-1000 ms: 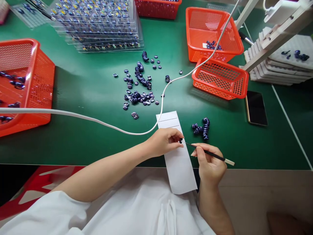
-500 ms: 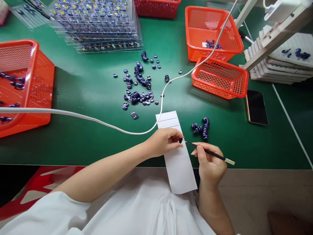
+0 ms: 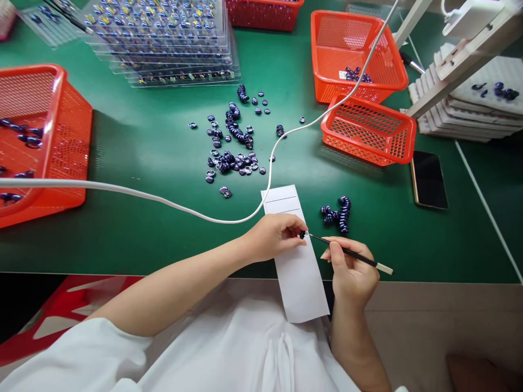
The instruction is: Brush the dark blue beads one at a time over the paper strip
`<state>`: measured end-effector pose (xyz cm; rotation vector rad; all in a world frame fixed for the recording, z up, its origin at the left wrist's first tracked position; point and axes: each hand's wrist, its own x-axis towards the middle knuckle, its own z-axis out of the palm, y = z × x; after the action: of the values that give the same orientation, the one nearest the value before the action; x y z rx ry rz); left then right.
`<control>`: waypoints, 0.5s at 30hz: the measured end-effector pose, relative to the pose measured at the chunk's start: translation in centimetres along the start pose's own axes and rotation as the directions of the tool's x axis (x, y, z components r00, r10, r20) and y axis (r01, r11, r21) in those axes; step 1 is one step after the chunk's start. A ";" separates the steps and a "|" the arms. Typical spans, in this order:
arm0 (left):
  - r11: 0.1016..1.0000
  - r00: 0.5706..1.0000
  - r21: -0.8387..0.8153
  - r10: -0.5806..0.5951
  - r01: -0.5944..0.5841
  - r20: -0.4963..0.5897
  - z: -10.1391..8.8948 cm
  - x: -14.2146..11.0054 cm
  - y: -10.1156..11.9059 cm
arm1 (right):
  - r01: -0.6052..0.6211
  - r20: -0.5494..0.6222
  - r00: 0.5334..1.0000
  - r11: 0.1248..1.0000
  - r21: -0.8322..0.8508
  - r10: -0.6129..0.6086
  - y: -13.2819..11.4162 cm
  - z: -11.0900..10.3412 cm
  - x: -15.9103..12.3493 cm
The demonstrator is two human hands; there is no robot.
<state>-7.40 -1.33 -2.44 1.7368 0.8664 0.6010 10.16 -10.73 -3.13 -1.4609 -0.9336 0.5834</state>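
Between the thumb and fingertips of my left hand (image 3: 278,237) is a small dark shiny oval piece (image 3: 303,234), partly hidden by the fingers. My right hand (image 3: 353,267) is closed around a thin black brush-like tool (image 3: 353,254) with a pale end; its fine tip points left and meets the small piece or stops just beside it. Beneath the left hand lies a white paper strip (image 3: 302,288) with printed lines, hanging over the table edge. A small cluster of dark oval pieces (image 3: 344,215) rests just beyond my right hand.
Many loose dark oval pieces (image 3: 235,162) are scattered mid-table. A white cable (image 3: 183,209) crosses in front of them. Orange baskets stand left (image 3: 71,141) and right (image 3: 368,130). Stacked clear trays (image 3: 183,81) are at the back, a phone (image 3: 429,179) at right.
Both hands keep nearly the same pose, with the tool tip still at the small piece. The whole view has shifted very slightly.
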 end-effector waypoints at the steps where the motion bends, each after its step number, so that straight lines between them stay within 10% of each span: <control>1: 1.000 1.000 0.000 -0.003 0.003 0.000 0.0 0.0 0.0 | 0.002 -0.003 1.000 1.000 -0.006 -0.002 0.0 0.0 0.0; 15: 0.999 0.999 -0.036 -0.033 0.033 -0.009 0.1 0.0 0.0 | 0.021 -0.026 0.999 0.999 0.033 -0.020 0.1 0.1 -0.3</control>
<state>-7.33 -1.37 -2.42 1.6856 0.8845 0.5997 9.96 -10.95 -3.24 -1.4241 -0.9137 0.5619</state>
